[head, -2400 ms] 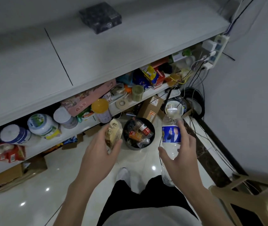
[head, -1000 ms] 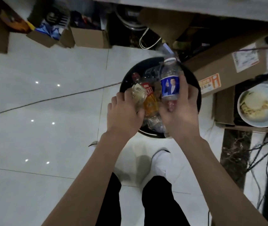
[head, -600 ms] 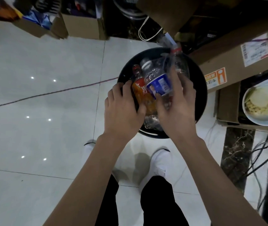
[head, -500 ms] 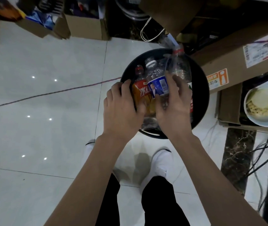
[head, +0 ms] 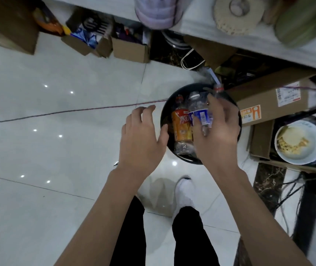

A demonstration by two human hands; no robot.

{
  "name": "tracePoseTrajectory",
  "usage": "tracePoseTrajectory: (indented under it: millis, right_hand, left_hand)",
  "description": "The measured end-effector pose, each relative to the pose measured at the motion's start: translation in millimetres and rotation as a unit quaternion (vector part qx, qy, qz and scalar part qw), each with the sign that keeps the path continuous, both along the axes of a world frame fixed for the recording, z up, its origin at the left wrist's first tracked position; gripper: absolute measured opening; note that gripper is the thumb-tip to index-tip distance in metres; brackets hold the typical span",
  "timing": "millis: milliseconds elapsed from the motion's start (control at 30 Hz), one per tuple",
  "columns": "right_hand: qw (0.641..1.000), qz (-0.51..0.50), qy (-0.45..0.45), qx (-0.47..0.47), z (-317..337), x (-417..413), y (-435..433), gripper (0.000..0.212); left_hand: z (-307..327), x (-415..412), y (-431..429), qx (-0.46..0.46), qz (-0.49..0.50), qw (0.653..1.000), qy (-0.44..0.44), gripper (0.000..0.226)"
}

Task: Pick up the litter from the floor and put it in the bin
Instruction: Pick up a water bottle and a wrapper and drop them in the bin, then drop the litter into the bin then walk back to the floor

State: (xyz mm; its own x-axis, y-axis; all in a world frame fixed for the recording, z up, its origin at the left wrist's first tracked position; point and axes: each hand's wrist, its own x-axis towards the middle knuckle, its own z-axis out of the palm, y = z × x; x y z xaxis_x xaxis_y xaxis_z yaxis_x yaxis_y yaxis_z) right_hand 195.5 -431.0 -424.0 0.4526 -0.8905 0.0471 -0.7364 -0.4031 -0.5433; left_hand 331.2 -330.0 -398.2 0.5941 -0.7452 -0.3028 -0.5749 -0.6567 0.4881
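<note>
The clear water bottle (head: 199, 112) with a blue label is lying in the black bin (head: 165, 120) beside an orange-labelled bottle (head: 182, 127). The right hand (head: 218, 135) is gripping it; the left hand (head: 141, 139) is hovering empty, fingers spread, over the white floor (head: 57, 150).

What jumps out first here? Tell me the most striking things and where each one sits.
The black bin right of centre, stuffed with bottles, draws the eye first: an orange-labelled bottle lies beside a blue-labelled clear bottle. Both bare hands frame it, the left hand open at its left rim, the right hand over the blue-labelled bottle. Further right, a white bowl of food scraps sits among cardboard boxes.
</note>
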Motion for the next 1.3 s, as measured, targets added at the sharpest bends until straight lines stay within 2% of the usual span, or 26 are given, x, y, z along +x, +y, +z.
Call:
tracePoseTrajectory:
  millis: [267, 433, 667, 767, 1000, 1100, 1300]
  right_hand:
    - [0.991, 0.084, -0.084, 0.057, 223, 17, 23, 0.052]
    - [0.981, 0.115, -0.124, 0.092, 367, 11, 52, 0.054]
    - [0.961, 0.196, -0.167, 0.099, 501, 7, 94, 0.052]
    - [0.945, 0.24, -0.19, 0.116, 532, 8, 113, 0.052]
    - [0.922, 0.327, -0.153, 0.142, 563, 45, 168, 0.051]
    - [0.902, 0.373, -0.152, 0.157, 576, 78, 202, 0.051]
    - [0.871, 0.452, -0.15, 0.122, 585, 150, 277, 0.051]
  left_hand:
    - [211, 3, 44, -0.075, 0.077, 0.994, 0.0, 0.049]
    - [350, -10, 72, -0.136, 0.167, 0.977, -0.005, 0.049]
    - [490, -46, 120, -0.183, 0.221, 0.957, -0.033, 0.045]
    - [520, -57, 148, -0.207, 0.251, 0.944, -0.048, 0.043]
    - [546, -55, 238, -0.224, 0.356, 0.904, -0.072, 0.045]
    - [549, -40, 291, -0.221, 0.418, 0.877, -0.085, 0.043]
    - [544, 1, 386, -0.222, 0.532, 0.812, -0.095, 0.04]
